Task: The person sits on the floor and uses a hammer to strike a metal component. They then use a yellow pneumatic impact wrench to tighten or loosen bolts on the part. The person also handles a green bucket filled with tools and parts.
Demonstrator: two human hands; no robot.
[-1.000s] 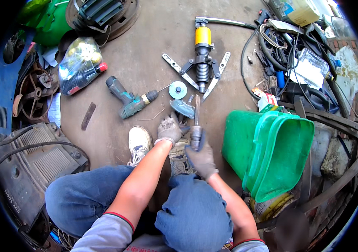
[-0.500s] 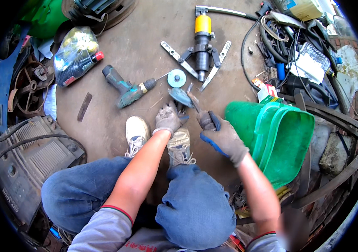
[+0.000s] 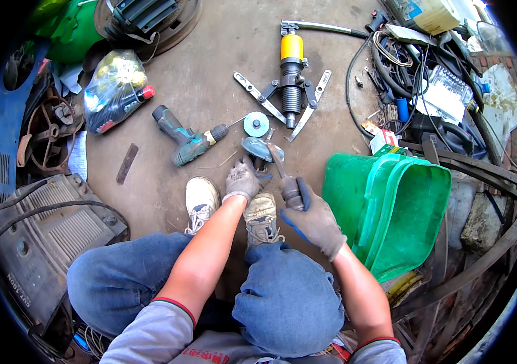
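Observation:
My left hand (image 3: 243, 179), gloved, is closed on the angle grinder (image 3: 261, 151), whose body it mostly hides; the guard faces up. My gloved right hand (image 3: 316, 221) grips a metal tool (image 3: 290, 189) with a thick cylindrical body and a long shaft, which reaches up to the grinder’s head. A blue-green disc (image 3: 256, 124) with a center fitting lies just beyond the grinder. The teal cordless drill (image 3: 185, 142) lies to the left, near a thin wire rod. A yellow-and-black hydraulic puller (image 3: 292, 79) rests above, its arms spread. My shoes are beneath my hands.
A green plastic bin (image 3: 355, 200) lies on its side at the right. Hoses and cables (image 3: 401, 73) are heaped upper right. A plastic bag (image 3: 116, 91) with bottles, a flat metal strip (image 3: 127, 164) and a grey machine (image 3: 58, 236) are on the left; a wheel rim lies at upper left.
My right hand and metal tool moved up and rightward, the shaft tilting from upright toward upper left across the grinder’s head, then came slightly down. My left hand stays on the grinder.

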